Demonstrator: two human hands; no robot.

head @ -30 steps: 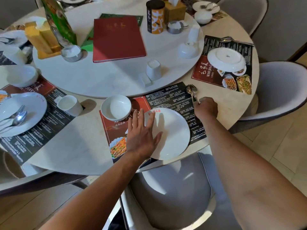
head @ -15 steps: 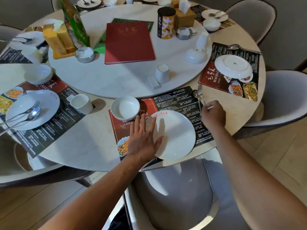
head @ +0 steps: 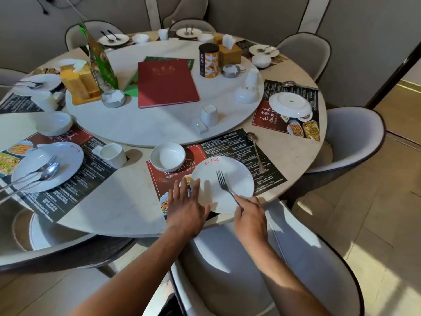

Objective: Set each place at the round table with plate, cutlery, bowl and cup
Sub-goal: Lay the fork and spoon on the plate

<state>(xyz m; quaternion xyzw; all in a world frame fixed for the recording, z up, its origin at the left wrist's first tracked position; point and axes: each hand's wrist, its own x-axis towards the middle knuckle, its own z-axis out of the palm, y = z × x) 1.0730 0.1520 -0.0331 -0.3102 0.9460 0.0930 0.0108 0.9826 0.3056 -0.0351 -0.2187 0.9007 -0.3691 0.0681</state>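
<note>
A white plate (head: 214, 192) lies on the near placemat (head: 230, 147) at the table's front edge. My left hand (head: 185, 207) lies flat with straight fingers against the plate's left rim. My right hand (head: 249, 216) pinches the handle of a fork (head: 224, 184), whose tines lie on the plate. A spoon (head: 256, 150) lies on the mat to the right of the plate. A white bowl (head: 167, 156) stands behind the plate on the left. A white cup (head: 112, 155) stands further left, off the mat.
A raised round turntable (head: 148, 126) carries a red menu (head: 166, 82), a small cup (head: 208, 114), a tin and tissue boxes. The right place has an upside-down plate (head: 289, 104). The left place has a plate with fork and spoon (head: 49, 166). Grey chairs ring the table.
My right hand lifted the fork away from the spoon at the mat's right side and brought it onto the plate. The spoon stayed there. The view pulled back.
</note>
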